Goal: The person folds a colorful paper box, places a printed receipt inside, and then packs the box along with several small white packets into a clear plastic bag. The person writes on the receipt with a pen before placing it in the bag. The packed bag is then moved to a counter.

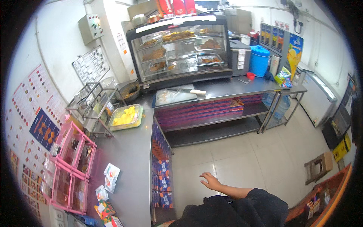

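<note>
My right hand [211,182] reaches out over the tiled floor, bare, its fingers loosely apart and nothing in them. It is nearest to the end of the steel counter [138,162], where stacks of flat blue-and-orange boxes [164,183] fill the shelf below; the hand touches neither. Only a sliver of skin of my left arm shows at the lower edge, beside the counter, and my left hand is out of sight. On the counter lie white sachets [111,178] and colourful packets [106,212]. Farther along stands a clear tray of yellow food pieces [126,116].
A pink rack [72,166] lines the left wall. At the far counter are a cutting board [172,97] with a knife [193,91], a glass food display [181,53] and a blue drum [259,61]. On the right stand a chest freezer [317,100] and a wooden stool [317,168].
</note>
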`<action>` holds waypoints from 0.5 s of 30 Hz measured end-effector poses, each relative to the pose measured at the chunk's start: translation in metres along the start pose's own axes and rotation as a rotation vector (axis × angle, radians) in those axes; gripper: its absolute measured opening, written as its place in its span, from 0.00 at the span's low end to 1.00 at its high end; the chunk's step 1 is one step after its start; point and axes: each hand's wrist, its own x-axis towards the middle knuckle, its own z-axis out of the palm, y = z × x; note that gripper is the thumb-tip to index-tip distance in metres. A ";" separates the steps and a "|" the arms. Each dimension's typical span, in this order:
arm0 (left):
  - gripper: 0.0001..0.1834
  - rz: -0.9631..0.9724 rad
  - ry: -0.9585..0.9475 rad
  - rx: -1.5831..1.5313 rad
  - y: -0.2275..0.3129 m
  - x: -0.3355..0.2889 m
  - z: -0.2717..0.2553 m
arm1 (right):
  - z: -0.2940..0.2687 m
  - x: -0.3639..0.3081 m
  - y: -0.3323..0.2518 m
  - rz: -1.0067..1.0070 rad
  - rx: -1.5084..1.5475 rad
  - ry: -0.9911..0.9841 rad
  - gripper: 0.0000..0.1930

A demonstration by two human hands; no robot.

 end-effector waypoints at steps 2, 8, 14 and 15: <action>0.18 -0.003 0.005 0.048 -0.001 -0.003 -0.010 | 0.001 0.023 0.001 -0.127 -0.048 -0.016 0.18; 0.10 0.121 0.150 0.316 -0.071 0.005 -0.067 | 0.036 0.112 -0.058 -0.454 0.087 -0.136 0.19; 0.28 0.081 0.031 -0.064 -0.138 0.018 -0.097 | 0.087 0.130 -0.110 -0.705 0.187 -0.272 0.17; 0.26 0.196 0.104 0.867 -0.140 0.005 -0.092 | 0.093 0.125 -0.114 -0.752 0.241 -0.344 0.16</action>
